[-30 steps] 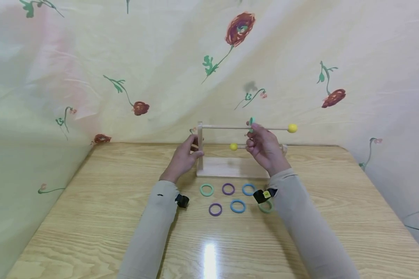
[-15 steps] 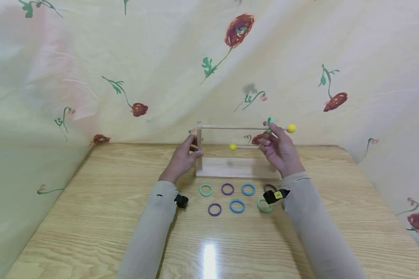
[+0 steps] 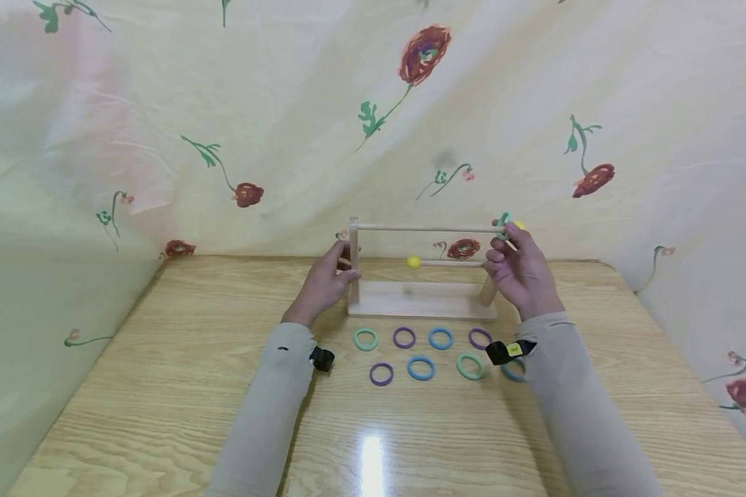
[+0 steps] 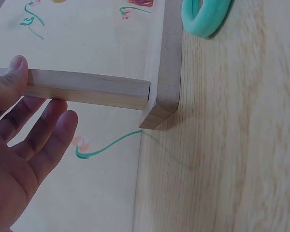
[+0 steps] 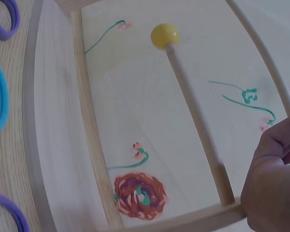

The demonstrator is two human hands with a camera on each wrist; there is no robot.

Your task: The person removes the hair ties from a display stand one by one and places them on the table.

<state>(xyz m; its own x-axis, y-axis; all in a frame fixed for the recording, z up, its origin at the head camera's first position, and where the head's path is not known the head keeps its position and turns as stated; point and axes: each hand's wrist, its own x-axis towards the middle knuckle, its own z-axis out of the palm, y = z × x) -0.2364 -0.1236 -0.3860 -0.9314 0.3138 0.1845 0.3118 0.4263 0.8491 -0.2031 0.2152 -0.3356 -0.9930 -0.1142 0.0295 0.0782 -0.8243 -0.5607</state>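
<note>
A wooden stand [image 3: 410, 301] has two horizontal rods tipped with yellow balls. My left hand [image 3: 324, 284] holds its tall left post [image 4: 96, 88], thumb on one side and fingers on the other. At the right end of the upper rod [image 3: 423, 228], my right hand [image 3: 525, 273] pinches a green ring [image 3: 504, 225] that is around the rod, close to the ball [image 3: 520, 226]. The lower rod [image 5: 193, 106] runs from the short right post, its ball [image 5: 165, 36] pointing left. In the right wrist view the pinched ring is hidden.
Several loose rings lie in front of the stand: green [image 3: 365, 339], purple [image 3: 404, 337], blue [image 3: 441, 338] and others. One blue ring [image 3: 513, 370] is partly under the right wrist camera. A flowered cloth [image 3: 286, 124] hangs behind the wooden table [image 3: 180, 359].
My right hand has moved the green ring rightward along the upper rod, from around its middle to near the yellow ball. My left hand stays on the post.
</note>
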